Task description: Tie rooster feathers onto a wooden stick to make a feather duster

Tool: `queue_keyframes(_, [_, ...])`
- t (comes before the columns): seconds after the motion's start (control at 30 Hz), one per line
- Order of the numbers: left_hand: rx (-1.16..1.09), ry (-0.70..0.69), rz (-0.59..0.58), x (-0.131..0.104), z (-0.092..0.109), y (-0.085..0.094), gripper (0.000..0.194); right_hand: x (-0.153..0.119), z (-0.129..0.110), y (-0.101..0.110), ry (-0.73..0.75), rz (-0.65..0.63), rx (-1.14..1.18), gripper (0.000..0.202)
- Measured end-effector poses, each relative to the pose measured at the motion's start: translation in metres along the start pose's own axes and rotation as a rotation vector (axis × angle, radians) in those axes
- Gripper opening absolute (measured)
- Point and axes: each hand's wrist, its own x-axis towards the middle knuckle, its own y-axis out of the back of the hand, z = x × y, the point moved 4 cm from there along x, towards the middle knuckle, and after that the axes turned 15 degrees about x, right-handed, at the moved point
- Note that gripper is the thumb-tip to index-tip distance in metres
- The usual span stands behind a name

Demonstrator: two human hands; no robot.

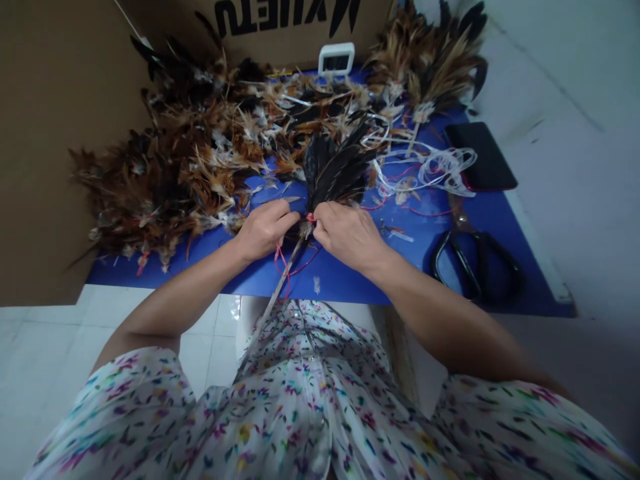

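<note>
Dark feathers stand in a bundle at the top of a thin stick, which slants down toward my lap. Red string is wrapped around the base of the feathers. My right hand is closed at this binding, its thumb and fingers pinching the feather bases. Just left of the stick, my left hand is closed in a pinch on the red string, and a loose loop hangs beneath it. The fingertips of both hands are partly hidden.
Brown feather bunches cover the blue tabletop's left and back. At right lie white plastic ribbon, a black phone and black-handled scissors. Behind are another feather bundle, a small white-framed device and cardboard.
</note>
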Motion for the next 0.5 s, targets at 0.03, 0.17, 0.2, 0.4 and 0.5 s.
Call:
queue_keyframes(0.03, [-0.011,0.013,-0.005,-0.001,0.0,-0.001,0.032,-0.001,0.0,0.0,0.0,-0.003,0.002,0.019])
queue_keyframes(0.17, [-0.114,0.1,-0.075,-0.005,-0.004,-0.008,0.034,-0.001,0.006,-0.003,-0.001,0.009,0.071,0.018])
queue_keyframes(0.2, [-0.145,0.114,-0.088,-0.006,-0.005,-0.01,0.033,-0.001,0.008,-0.003,-0.004,0.01,0.112,0.017])
queue_keyframes(0.4, [-0.431,0.199,-0.117,0.0,-0.015,-0.014,0.027,0.005,0.022,-0.004,-0.06,0.023,0.425,0.011])
queue_keyframes(0.5, [-0.624,0.323,-0.166,0.003,-0.021,-0.013,0.031,0.007,0.024,-0.002,-0.101,0.036,0.486,0.01])
